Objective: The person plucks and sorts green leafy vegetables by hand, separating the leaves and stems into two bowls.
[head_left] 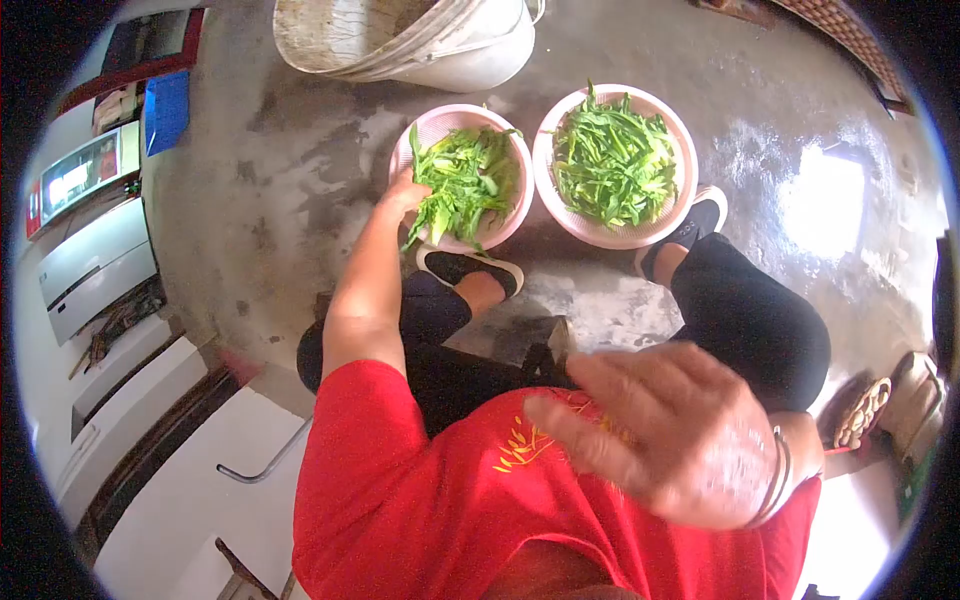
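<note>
My left hand (pixel 406 193) is at the left rim of a pink colander (pixel 524 190). It closes on leafy greens (pixel 465 180), whose long leaves stick out above and below it; most of its fingers are hidden among them. My right hand (pixel 665 430) is raised close to the camera, in front of my red shirt. It looks slightly blurred, with fingers stretched apart and nothing in them. To the right of the first colander, a second pink colander (pixel 688 165) holds a heap of cut green leaves (pixel 615 160).
A large white bucket (pixel 470 50) lies tilted on the wet grey floor (pixel 290 150) beyond the colanders. My shoes (pixel 470 268) are close to both colanders. White furniture (pixel 200 470) lines the left side. A woven item (pixel 862 412) sits at the right.
</note>
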A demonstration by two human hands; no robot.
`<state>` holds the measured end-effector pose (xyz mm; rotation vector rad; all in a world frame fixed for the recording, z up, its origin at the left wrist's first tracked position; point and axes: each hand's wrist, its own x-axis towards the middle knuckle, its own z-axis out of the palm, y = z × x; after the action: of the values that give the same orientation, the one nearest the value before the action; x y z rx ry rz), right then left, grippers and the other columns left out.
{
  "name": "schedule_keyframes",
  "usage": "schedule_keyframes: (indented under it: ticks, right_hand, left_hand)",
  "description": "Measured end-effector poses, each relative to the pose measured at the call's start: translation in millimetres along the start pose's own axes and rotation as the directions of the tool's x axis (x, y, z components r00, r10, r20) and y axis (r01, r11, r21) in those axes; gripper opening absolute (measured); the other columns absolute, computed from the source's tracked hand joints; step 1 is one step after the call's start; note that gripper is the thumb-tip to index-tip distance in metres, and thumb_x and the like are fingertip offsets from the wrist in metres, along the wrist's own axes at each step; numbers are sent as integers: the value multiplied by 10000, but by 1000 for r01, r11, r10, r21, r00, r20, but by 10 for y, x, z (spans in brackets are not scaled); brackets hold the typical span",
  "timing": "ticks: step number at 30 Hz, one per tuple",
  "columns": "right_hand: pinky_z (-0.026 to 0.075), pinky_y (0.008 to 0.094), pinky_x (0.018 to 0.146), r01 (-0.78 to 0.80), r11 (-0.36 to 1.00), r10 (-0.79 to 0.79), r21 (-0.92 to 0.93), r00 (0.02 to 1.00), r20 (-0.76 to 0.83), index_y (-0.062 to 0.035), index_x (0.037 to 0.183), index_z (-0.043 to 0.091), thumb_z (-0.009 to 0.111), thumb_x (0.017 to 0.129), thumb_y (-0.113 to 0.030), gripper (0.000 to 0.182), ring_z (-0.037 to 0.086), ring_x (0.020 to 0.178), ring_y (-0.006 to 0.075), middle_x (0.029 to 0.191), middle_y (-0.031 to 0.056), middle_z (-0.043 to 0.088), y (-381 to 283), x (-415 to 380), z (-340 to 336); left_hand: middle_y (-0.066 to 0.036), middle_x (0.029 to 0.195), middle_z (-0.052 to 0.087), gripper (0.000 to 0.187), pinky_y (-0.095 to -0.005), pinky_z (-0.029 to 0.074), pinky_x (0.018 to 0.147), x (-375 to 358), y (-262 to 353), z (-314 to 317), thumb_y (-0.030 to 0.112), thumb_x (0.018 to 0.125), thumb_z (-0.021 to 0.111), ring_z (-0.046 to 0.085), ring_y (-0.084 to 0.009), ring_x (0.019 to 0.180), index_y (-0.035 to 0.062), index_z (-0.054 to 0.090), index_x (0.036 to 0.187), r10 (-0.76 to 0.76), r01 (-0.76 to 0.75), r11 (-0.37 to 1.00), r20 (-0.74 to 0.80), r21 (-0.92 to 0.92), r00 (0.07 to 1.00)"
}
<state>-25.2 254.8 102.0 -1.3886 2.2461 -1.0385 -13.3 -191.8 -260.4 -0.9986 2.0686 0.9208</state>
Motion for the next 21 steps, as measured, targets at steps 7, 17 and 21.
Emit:
schedule_keyframes:
  ticks: [7,17,21]
  right_hand:
    - [491,342,613,-112,987,112,-115,994,-6,-101,1108,541,623,747,-249,399,605,724,231,815,82,581,165,-9,79]
    - [494,429,697,-308,902,378,-303,901,210,-134,1141,535,582,793,-308,392,625,788,324,813,169,634,441,90,376]
    - [477,432,730,-287,898,366,-335,908,203,-166,1165,539,571,784,-299,405,619,763,335,803,176,632,643,112,538]
  left_hand:
    - [-49,974,616,349,-329,476,705,-788,556,-392,41,783,573,591,-174,821,79,523,1126,181,-148,940,79,-308,980]
    - [-42,889,631,189,-248,462,590,-1372,656,-533,71,798,594,571,-118,732,76,574,986,266,-284,952,-159,-110,951]
    - [-5,895,634,191,-217,439,558,-1486,665,-627,86,811,583,556,-87,713,82,583,1002,279,-299,919,-111,-257,954]
